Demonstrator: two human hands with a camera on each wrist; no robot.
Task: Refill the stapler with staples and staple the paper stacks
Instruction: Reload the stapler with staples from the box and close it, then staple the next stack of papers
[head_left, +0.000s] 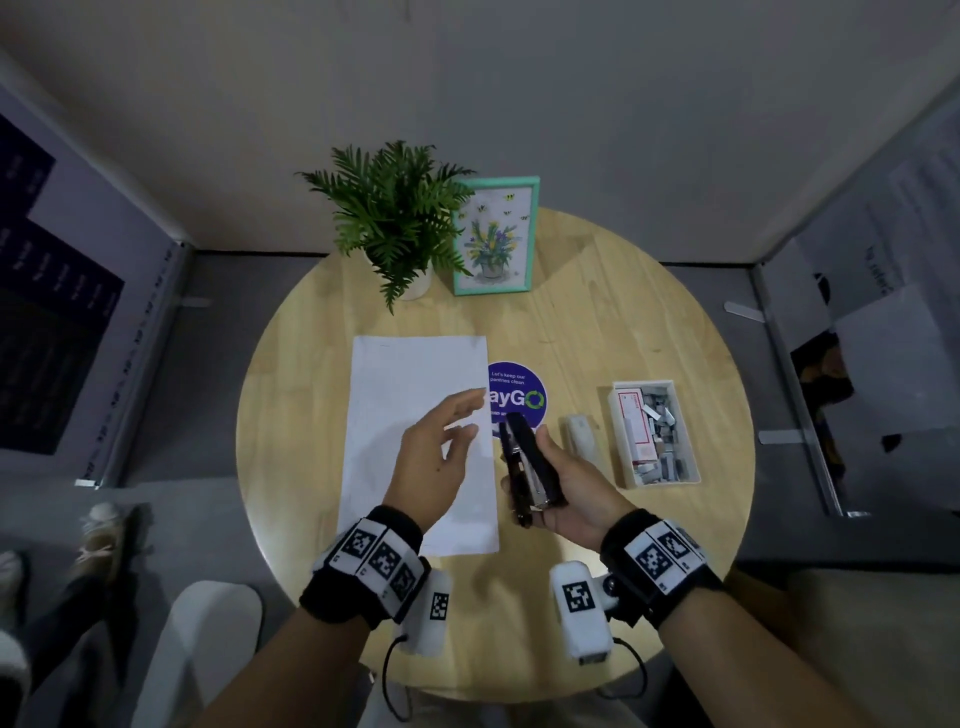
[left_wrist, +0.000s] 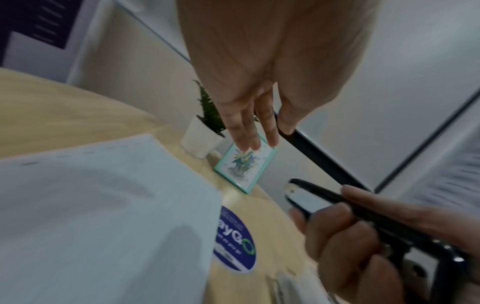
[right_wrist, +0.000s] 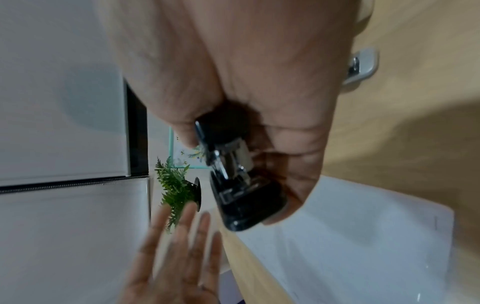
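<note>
A black stapler (head_left: 530, 462) with a metal magazine is held above the table by my right hand (head_left: 566, 483), fingers and thumb wrapped around its rear half; its hinged end faces the right wrist camera (right_wrist: 241, 185). In the left wrist view the stapler (left_wrist: 363, 216) appears spread apart at its front. My left hand (head_left: 441, 452) hovers with straight fingers over the white paper stack (head_left: 415, 441), just left of the stapler and holding nothing. A white tray (head_left: 618, 415) of loose staples and a red-and-white staple box (head_left: 636, 431) sits at the right.
A round wooden table (head_left: 597, 291) carries a potted fern (head_left: 395, 218), a teal picture frame (head_left: 493, 234), a blue round sticker (head_left: 517, 395) and a small white object (head_left: 579, 436) beside the tray. A person's shoes (head_left: 101, 535) stand at the left.
</note>
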